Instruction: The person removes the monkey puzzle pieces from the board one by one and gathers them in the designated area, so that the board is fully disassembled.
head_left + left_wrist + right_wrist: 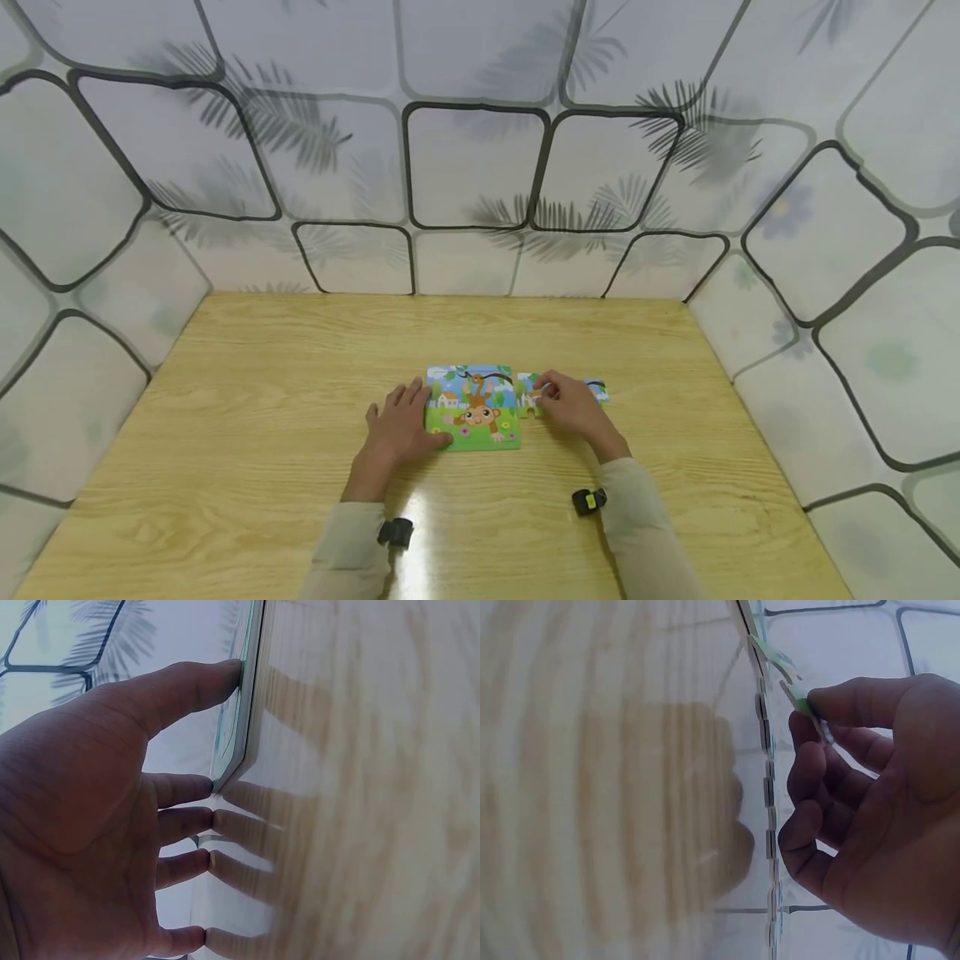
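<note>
A square picture board point(472, 408) with a cartoon monkey hanging from a branch lies flat on the table. Along its left side rests my left hand point(401, 427), fingers spread on the tabletop; its thumb touches the board's near left corner. In the left wrist view the board's edge point(251, 697) shows beside the thumb. My right hand point(576, 407) pinches a small green puzzle piece point(804, 706) between thumb and fingers, tilted above a strip of joined puzzle pieces point(527, 402). That strip lies directly right of the board, partly hidden by the hand; its knobbed edge point(769, 791) shows in the right wrist view.
The wood-grain table point(300, 358) carries the board and the strip near its middle. Patterned fabric walls point(480, 167) with leaf prints and dark outlines stand at the back and both sides. Each sleeve bears a black wrist device point(396, 533).
</note>
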`<state>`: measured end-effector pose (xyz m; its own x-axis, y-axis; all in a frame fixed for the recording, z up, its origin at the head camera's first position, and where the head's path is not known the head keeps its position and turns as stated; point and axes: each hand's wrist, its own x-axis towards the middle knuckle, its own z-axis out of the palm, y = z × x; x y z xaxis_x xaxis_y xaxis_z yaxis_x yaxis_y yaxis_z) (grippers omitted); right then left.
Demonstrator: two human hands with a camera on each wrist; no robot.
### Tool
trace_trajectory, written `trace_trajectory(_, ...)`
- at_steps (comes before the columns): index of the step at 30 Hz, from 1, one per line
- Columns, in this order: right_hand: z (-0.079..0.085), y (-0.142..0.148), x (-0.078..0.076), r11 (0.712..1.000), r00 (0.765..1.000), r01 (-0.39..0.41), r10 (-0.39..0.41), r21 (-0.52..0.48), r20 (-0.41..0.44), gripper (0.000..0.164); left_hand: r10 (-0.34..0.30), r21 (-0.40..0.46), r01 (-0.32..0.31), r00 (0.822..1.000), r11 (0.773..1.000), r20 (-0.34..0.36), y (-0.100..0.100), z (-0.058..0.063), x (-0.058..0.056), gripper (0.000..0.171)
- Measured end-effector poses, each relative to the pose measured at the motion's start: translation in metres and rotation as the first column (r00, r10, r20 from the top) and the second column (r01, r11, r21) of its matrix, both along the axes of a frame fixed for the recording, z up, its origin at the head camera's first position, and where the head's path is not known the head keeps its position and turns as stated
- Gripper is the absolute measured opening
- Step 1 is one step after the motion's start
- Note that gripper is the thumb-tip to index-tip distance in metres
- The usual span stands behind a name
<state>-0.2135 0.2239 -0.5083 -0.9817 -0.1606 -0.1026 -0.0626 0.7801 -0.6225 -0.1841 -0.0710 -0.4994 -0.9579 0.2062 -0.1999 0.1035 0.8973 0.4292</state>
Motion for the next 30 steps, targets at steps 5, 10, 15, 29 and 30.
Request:
trace_trajectory(5,-0.001,0.001,0.003,0.998,1.0,-0.017,0.019,0.053,-0.022,0.015,0.002,0.001,-0.002,1.0,1.0,-0.005,-0.001,-0.001,0.0,0.091)
trace_trajectory(10,0.004,0.0,0.006,0.999,0.999,-0.025,0.027,0.044,-0.033,0.011,0.006,0.004,-0.006,1.0,1.0,-0.006,-0.001,-0.002,-0.001,0.092)
trace_trajectory(15,0.002,-0.001,0.005,0.995,0.997,-0.07,0.071,0.073,-0.008,0.008,0.003,0.001,-0.003,1.0,1.0,-0.006,-0.001,-0.002,-0.002,0.092)
trace_trajectory(29,0.002,-0.007,0.004,0.99,0.997,-0.069,0.074,0.119,-0.036,0.013,0.006,0.016,-0.006,1.0,1.0,-0.007,-0.003,-0.005,0.0,0.091)
trace_trajectory(30,0.003,-0.01,0.004,0.991,0.996,-0.068,0.074,0.117,-0.046,0.013,0.006,0.02,-0.005,1.0,1.0,-0.008,-0.002,-0.005,0.0,0.091)
